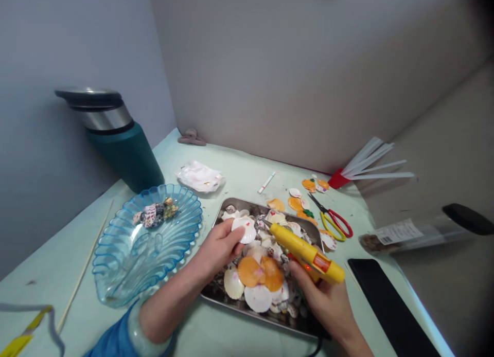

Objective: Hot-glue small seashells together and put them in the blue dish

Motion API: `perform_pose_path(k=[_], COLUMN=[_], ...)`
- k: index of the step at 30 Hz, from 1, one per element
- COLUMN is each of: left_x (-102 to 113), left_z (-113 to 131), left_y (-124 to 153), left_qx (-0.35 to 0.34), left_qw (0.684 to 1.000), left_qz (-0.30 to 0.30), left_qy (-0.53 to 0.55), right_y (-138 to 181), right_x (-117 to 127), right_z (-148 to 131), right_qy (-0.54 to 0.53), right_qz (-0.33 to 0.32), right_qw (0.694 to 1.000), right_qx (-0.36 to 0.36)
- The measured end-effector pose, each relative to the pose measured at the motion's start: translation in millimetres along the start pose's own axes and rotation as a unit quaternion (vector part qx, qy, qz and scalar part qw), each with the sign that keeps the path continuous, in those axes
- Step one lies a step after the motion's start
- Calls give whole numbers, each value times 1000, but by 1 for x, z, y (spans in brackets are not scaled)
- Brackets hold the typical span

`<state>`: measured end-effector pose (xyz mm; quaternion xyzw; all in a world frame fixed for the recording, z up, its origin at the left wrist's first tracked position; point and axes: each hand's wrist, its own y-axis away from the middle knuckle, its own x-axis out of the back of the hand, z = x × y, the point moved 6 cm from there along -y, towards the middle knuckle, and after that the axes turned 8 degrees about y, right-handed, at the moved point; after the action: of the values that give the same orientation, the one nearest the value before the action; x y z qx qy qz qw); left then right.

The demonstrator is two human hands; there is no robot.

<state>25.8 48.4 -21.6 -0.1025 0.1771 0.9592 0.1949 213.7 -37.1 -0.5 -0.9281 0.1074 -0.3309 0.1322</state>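
Between the thumb and fingers of my left hand is a white scallop shell with a small red mark on it. My right hand is wrapped round the handle of a yellow hot glue gun, whose metal nozzle points left, close beside the shell. Both hands are over a metal tray heaped with seashells. On the near part of the heap lie orange scallop shells and a white shell. The glue gun's trigger is hidden by my right hand.
Left of the tray sits a blue shell-shaped dish holding several shells, with a teal bottle behind. On the right are scissors, a red cup of glue sticks, a clear container and a black slab. A white packet lies behind.
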Motion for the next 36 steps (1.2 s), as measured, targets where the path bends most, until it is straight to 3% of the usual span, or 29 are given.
perform_pose_path(k=[11, 26, 33, 36], left_x=[-4, -11, -9, -7], left_z=[2, 6, 5, 4], left_y=[2, 5, 4, 3], left_qx=[0, 7, -10, -14], left_qw=[999, 996, 995, 996], left_qz=[-35, -71, -59, -50], left_qy=[-9, -58, -80, -79], right_y=[-1, -2, -3, -3], right_x=[-9, -10, -8, -5], right_z=[0, -9, -11, -9], right_qy=[19, 50, 59, 49], right_qz=[-60, -63, -37, -26], right_qw=[998, 996, 995, 997], right_qx=[-9, 28, 67, 52])
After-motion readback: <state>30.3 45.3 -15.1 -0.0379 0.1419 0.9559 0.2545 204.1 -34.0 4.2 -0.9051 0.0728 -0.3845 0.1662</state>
